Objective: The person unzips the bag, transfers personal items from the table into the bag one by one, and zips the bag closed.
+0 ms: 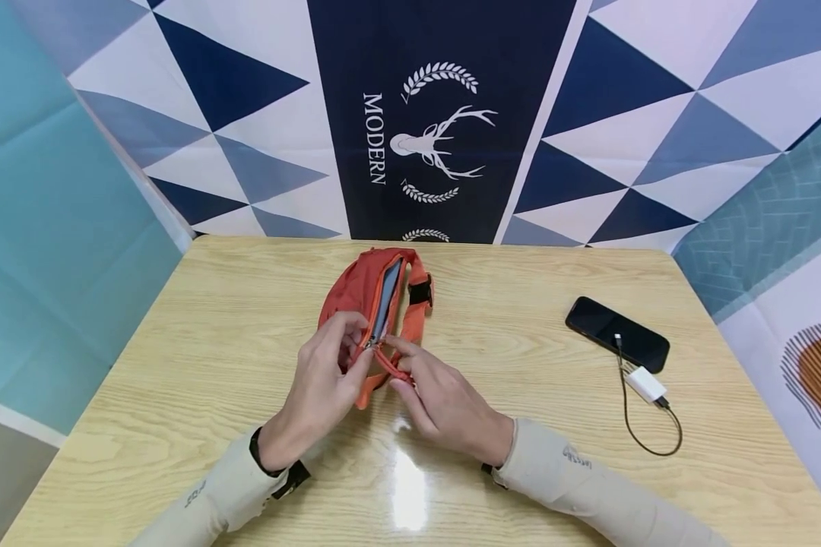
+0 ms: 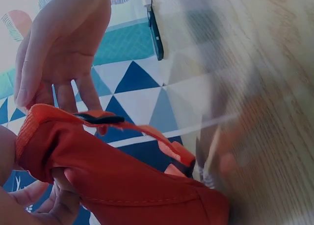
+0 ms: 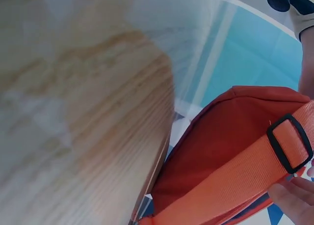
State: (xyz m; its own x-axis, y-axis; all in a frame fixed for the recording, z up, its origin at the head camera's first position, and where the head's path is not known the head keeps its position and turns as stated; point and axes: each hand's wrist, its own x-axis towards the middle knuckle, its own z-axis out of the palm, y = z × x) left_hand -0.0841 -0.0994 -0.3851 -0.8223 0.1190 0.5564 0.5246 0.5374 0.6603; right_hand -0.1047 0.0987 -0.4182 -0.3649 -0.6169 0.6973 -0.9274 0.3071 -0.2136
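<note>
A red waist bag [image 1: 353, 287] stands on the table with its zip open, a grey-blue lining showing inside. Its orange strap [image 3: 235, 186], fitted with a black buckle [image 1: 420, 292], runs along the right side. My left hand [image 1: 328, 372] grips the near end of the bag beside the zip, fingers and thumb pinching the red fabric. At the same end, my right hand [image 1: 445, 387] pinches a red strip by the zip's end between thumb and fingers. In the left wrist view, the right hand's fingers extend down behind the strap.
A black phone [image 1: 605, 327] lies at the table's right. A white charger [image 1: 646, 384] with a dark cable [image 1: 631, 429] sits against its near edge, one plug resting over the phone. A patterned cloth [image 1: 260, 114] rises behind the table's far edge.
</note>
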